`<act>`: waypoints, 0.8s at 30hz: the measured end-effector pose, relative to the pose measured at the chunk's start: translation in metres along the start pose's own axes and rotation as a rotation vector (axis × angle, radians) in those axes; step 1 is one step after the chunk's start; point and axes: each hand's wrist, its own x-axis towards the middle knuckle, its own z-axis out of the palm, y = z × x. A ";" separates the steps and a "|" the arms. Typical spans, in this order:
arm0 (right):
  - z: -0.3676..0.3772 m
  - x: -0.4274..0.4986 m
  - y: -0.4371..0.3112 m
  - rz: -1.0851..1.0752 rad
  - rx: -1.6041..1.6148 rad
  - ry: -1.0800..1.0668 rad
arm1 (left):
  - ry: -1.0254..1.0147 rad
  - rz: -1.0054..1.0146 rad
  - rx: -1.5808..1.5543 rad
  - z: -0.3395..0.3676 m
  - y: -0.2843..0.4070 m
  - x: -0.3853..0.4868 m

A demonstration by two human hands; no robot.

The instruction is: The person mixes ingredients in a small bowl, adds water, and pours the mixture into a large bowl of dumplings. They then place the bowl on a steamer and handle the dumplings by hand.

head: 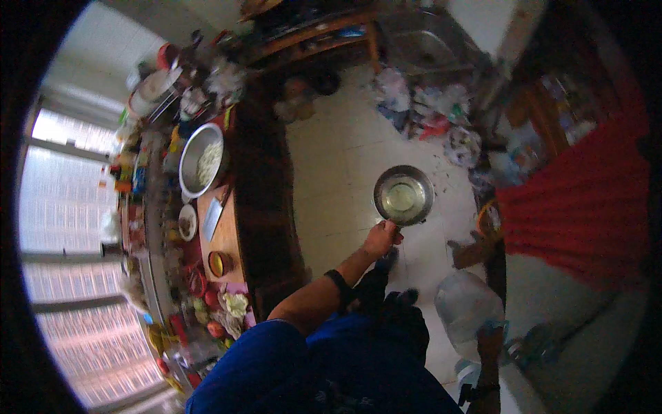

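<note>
My left hand (381, 239) grips the near rim of a round metal bowl (380, 199), which is held out over the tiled floor. Inside the bowl is a shiny, pale yellowish area, perhaps liquid. At the lower right, my right hand (489, 344) is at the light-blue part of a large translucent plastic container (463, 310). Its fingers are dark and blurred, so their hold is unclear. On the counter at left, a cleaver (212, 218) lies on a wooden cutting board (231, 233), beside a small yellowish bowl (217, 264). A large metal basin (187, 155) holds pale chopped food.
Plastic bags (424, 103) lie heaped on the floor below the sink (424, 49). A red curtain (569, 207) hangs at right. Vegetables (232, 305) and a small plate (187, 222) are on the left counter, near the windows. A white container (465, 368) stands at the lower right.
</note>
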 end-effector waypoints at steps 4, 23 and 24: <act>-0.049 0.046 -0.102 -0.030 -0.068 -0.106 | 0.216 0.030 -0.301 -0.069 0.015 0.003; -0.097 0.078 -0.448 -1.029 -0.473 -0.006 | 1.254 -0.207 -1.096 -0.218 -0.182 -0.258; -0.093 0.065 -0.457 -1.070 -0.455 -0.021 | 1.248 -0.185 -1.069 -0.226 -0.195 -0.273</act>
